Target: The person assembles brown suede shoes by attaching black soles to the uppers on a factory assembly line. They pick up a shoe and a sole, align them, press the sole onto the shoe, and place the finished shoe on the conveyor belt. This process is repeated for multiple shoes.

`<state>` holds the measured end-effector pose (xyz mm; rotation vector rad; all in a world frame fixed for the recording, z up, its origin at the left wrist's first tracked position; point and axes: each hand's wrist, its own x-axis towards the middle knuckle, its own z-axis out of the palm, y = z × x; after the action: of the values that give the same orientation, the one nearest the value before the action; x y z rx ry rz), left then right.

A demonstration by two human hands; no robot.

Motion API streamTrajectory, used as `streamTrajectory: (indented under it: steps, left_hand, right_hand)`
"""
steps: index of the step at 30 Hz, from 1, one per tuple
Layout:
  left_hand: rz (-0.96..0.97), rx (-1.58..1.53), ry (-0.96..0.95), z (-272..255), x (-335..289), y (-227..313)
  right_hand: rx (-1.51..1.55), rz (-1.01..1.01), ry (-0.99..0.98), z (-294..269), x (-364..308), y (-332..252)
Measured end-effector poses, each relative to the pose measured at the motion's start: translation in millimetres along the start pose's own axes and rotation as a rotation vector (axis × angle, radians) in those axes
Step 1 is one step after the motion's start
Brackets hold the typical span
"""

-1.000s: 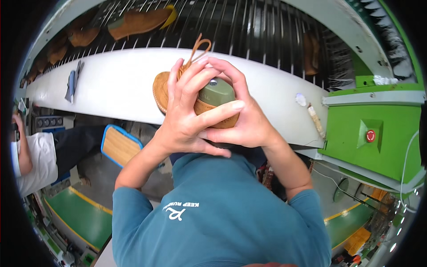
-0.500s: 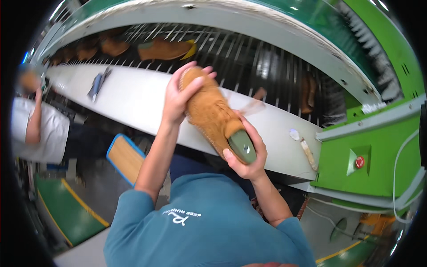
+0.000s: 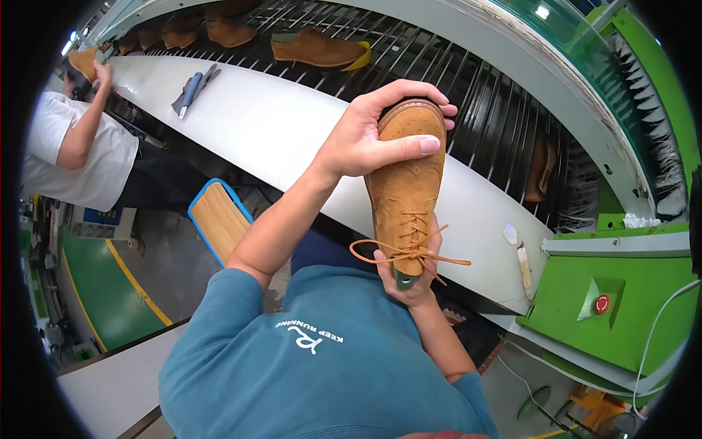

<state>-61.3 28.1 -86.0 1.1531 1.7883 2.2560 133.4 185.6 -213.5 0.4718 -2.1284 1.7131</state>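
Observation:
A tan lace-up shoe [image 3: 406,183] is held up over the white ledge, toe away from me, its laces tied in a bow. My left hand [image 3: 380,132] wraps round the toe, thumb across the upper and fingers past the far edge. Under the heel end, my right hand [image 3: 409,282] grips the shoe, with most of its fingers hidden beneath it. A green shoe last [image 3: 406,279] shows in the shoe's opening.
Beyond the white ledge [image 3: 278,124], a roller conveyor [image 3: 468,95] carries several brown shoes. A blue-handled tool [image 3: 192,91] lies on the ledge. Green machinery with a red button [image 3: 601,304] stands right. At left, a person [image 3: 80,146] holds another shoe, near a blue-edged wooden stool [image 3: 221,219].
Both hands have turned the shoe more upright and shifted it right, so its laced top now faces me. The view has also shifted. Shoes on the conveyor appear farther right.

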Motion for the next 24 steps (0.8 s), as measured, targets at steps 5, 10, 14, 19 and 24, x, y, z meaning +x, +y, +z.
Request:
streamTrajectory:
  steps: [5, 10, 14, 19, 24]
  left_hand:
    - [-0.023, -0.011, 0.015, -2.0, 5.2, -6.4]
    - [-0.068, -0.102, 0.032, -9.3, 7.0, -26.9]
    - [-0.121, -0.303, 0.029, -11.7, 6.0, -38.5]
    - [-0.152, -0.304, 0.054, -16.1, -3.2, -43.5]
    - [-0.185, -0.251, 0.081, -13.4, -21.5, -41.6]
  right_hand:
    - [0.041, -0.246, 0.123, 7.9, -2.7, 29.1]
    - [-0.023, -0.070, 0.096, -4.3, -4.1, 26.7]
    - [-0.014, -0.130, 0.133, -4.8, -8.6, 38.9]
    - [0.286, 0.122, 0.239, -12.7, -3.6, 14.1]
    - [0.618, 0.301, 0.319, -22.3, 11.7, -7.5]
